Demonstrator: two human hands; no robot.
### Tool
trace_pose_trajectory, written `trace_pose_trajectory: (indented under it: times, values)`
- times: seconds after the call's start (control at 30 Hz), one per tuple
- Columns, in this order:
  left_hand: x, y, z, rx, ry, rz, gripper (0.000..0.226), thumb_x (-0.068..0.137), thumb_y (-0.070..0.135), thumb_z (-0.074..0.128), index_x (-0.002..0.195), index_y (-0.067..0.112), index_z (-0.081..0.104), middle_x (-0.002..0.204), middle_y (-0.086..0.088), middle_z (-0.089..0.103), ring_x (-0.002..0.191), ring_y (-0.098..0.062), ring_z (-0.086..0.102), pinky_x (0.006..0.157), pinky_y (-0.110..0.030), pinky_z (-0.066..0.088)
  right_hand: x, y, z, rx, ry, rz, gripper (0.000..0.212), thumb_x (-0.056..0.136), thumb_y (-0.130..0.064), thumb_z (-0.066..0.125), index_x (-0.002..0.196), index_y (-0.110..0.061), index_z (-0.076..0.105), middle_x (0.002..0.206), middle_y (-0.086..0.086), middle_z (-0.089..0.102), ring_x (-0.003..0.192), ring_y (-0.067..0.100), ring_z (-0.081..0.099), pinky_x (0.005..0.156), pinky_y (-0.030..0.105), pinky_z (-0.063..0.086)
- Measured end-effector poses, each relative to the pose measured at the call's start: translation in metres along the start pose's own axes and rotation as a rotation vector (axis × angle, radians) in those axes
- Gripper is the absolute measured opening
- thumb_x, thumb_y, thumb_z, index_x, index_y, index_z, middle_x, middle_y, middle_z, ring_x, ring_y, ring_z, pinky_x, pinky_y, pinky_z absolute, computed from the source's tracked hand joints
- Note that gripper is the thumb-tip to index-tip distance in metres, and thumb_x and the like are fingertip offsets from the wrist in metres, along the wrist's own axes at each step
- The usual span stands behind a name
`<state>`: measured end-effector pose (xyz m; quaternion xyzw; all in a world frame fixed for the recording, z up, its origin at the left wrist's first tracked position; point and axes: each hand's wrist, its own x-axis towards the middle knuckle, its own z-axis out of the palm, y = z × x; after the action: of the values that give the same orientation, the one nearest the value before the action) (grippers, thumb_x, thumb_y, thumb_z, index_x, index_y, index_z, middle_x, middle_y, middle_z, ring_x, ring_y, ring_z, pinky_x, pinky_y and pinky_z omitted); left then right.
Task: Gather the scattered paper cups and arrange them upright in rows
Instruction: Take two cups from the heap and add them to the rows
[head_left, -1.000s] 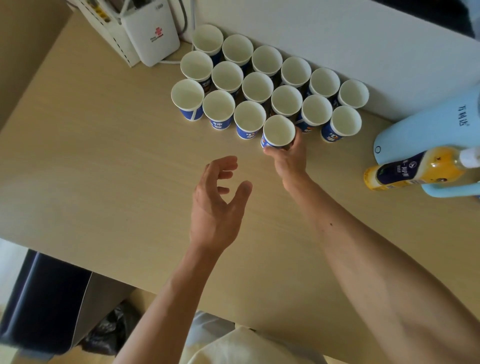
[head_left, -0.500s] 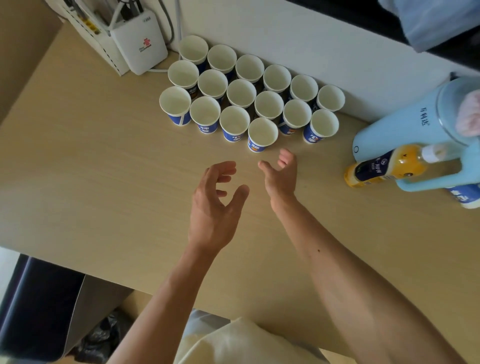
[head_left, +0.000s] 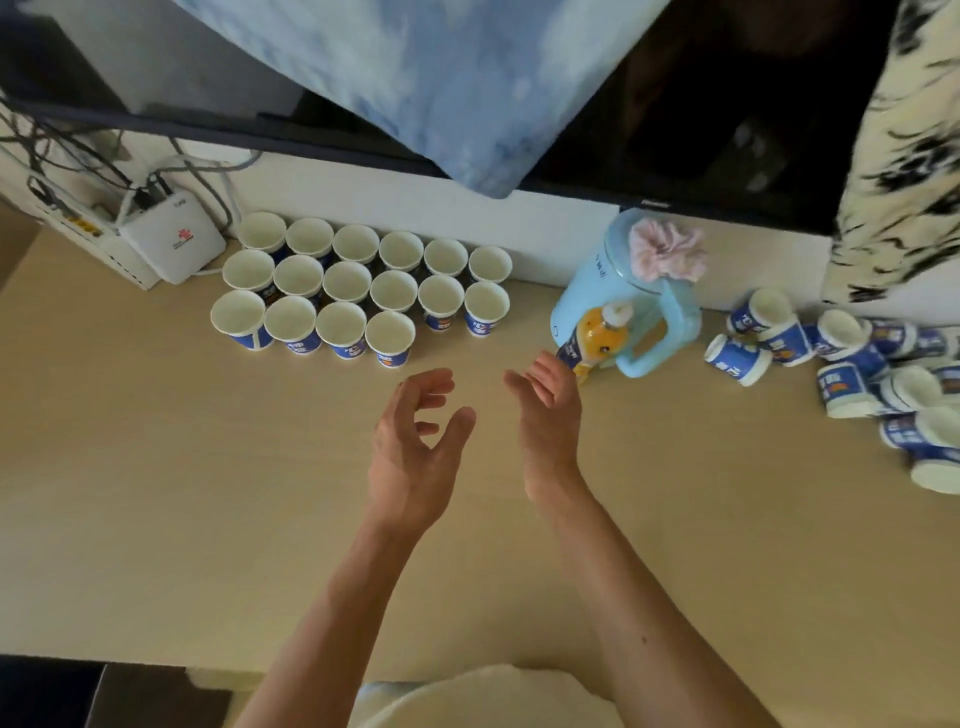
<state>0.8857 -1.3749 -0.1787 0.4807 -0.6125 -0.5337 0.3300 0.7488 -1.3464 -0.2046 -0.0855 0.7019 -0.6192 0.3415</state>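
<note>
**Hands empty, heap waiting out to the right**

Hands first, closest to us: both hover over the bare middle of the counter (head_left: 156, 467) and neither holds a thing. The left hand (head_left: 415, 447) has its grip apart, fingers loosely curved and thumb out wide, nothing between them. The right hand (head_left: 548, 415) is much the same, palm turned inward, fingers relaxed and spread. Its fingertips come up against the yellow bottle (head_left: 592, 338) from this angle, though I can't tell whether they touch it.

Further back on the left, the upright cups (head_left: 363, 291) make a tidy block against the wall: six at the back, six in the middle, only four in the front row (head_left: 311, 327). My read is that two front slots at the right end are the next to fill.

Now the part that matters. The tipped cups (head_left: 852, 364) are heaped far off to the right, well apart from either hand, with the bottle and the pale blue kettle (head_left: 623, 312) standing between. The nearest tipped cup (head_left: 735, 358) lies on its side, long axis roughly left to right; which end is the mouth is too blurred to call. The right hand is plainly the nearer one, so I'd expect it to reach rightward, passing in front of the kettle, while the left waits by the rows.
</note>
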Motion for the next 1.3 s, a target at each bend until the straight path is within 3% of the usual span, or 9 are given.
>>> trace_pose_trajectory:
  times: [0.2,0.33,0.53,0.67,0.8,0.97,1.07,1.17,1.3]
  values:
    - [-0.037,0.034,0.081,-0.023,-0.085,0.040,0.034,0.082,0.032,0.065,0.115,0.026,0.063,0.116,0.012,0.068,0.108,-0.006,0.063,0.084,-0.029,0.053,0.001,-0.022,-0.097,0.081,0.066,-0.022,0.044,0.092,-0.011,0.072,0.133,-0.017,0.057,0.125,-0.005,0.065,0.101,-0.009,0.065,0.099,0.024,0.051]
    - [-0.066,0.052,0.142,-0.015,-0.131,0.048,0.032,0.081,0.033,0.065,0.113,0.026,0.064,0.113,0.011,0.070,0.107,-0.007,0.064,0.082,-0.024,0.051,0.009,-0.028,-0.165,0.141,0.088,-0.026,0.044,0.092,-0.011,0.072,0.133,-0.016,0.057,0.122,-0.006,0.065,0.109,-0.001,0.063,0.095,0.023,0.049]
    - [-0.107,0.072,0.220,0.009,-0.213,0.070,0.033,0.081,0.032,0.066,0.113,0.026,0.065,0.113,0.010,0.070,0.105,-0.006,0.065,0.076,-0.011,0.048,0.023,-0.025,-0.259,0.181,0.125,0.004,0.038,0.092,-0.014,0.073,0.128,-0.017,0.062,0.125,0.001,0.066,0.119,0.012,0.062,0.109,0.037,0.048]
    - [-0.130,0.084,0.266,0.030,-0.234,0.098,0.031,0.082,0.031,0.066,0.113,0.028,0.065,0.113,0.009,0.070,0.105,-0.008,0.065,0.077,-0.013,0.049,0.035,-0.016,-0.312,0.224,0.142,0.023,0.043,0.080,-0.029,0.077,0.120,-0.022,0.064,0.120,0.001,0.068,0.113,0.011,0.064,0.108,0.042,0.049]
    - [-0.146,0.088,0.308,0.038,-0.223,0.094,0.029,0.082,0.032,0.066,0.111,0.028,0.066,0.112,0.009,0.071,0.104,-0.007,0.065,0.077,-0.014,0.049,0.056,-0.007,-0.359,0.228,0.140,0.033,0.030,0.091,-0.014,0.072,0.120,-0.019,0.065,0.117,0.001,0.068,0.108,0.010,0.065,0.106,0.044,0.051]
    - [-0.166,0.091,0.354,0.049,-0.224,0.073,0.025,0.085,0.028,0.069,0.110,0.030,0.066,0.109,0.012,0.072,0.103,-0.008,0.067,0.080,-0.026,0.053,0.097,-0.009,-0.424,0.178,0.205,0.001,0.027,0.092,-0.011,0.072,0.118,-0.016,0.065,0.118,0.004,0.068,0.101,0.012,0.065,0.098,0.038,0.054]
    - [-0.173,0.093,0.373,0.080,-0.254,0.052,0.023,0.093,0.013,0.071,0.110,0.027,0.068,0.108,0.016,0.071,0.104,-0.007,0.066,0.084,-0.030,0.055,0.135,-0.013,-0.465,-0.010,0.263,-0.094,0.028,0.091,-0.011,0.073,0.116,-0.014,0.063,0.122,0.008,0.065,0.107,0.017,0.063,0.093,0.029,0.049]
    - [-0.177,0.095,0.382,0.115,-0.280,0.048,0.024,0.094,0.011,0.069,0.111,0.027,0.068,0.108,0.016,0.071,0.105,-0.005,0.066,0.081,-0.024,0.052,0.184,-0.019,-0.500,-0.387,0.291,-0.234,0.037,0.086,-0.013,0.074,0.120,-0.006,0.061,0.123,0.014,0.058,0.115,0.027,0.056,0.097,0.035,0.044]
    - [-0.179,0.099,0.385,0.138,-0.285,0.052,0.023,0.093,0.011,0.070,0.111,0.027,0.068,0.107,0.017,0.071,0.103,-0.004,0.066,0.077,-0.018,0.052,0.239,-0.029,-0.536,-1.018,0.310,-0.259,0.051,0.087,-0.022,0.073,0.132,-0.010,0.055,0.137,0.016,0.049,0.127,0.036,0.047,0.099,0.047,0.041]
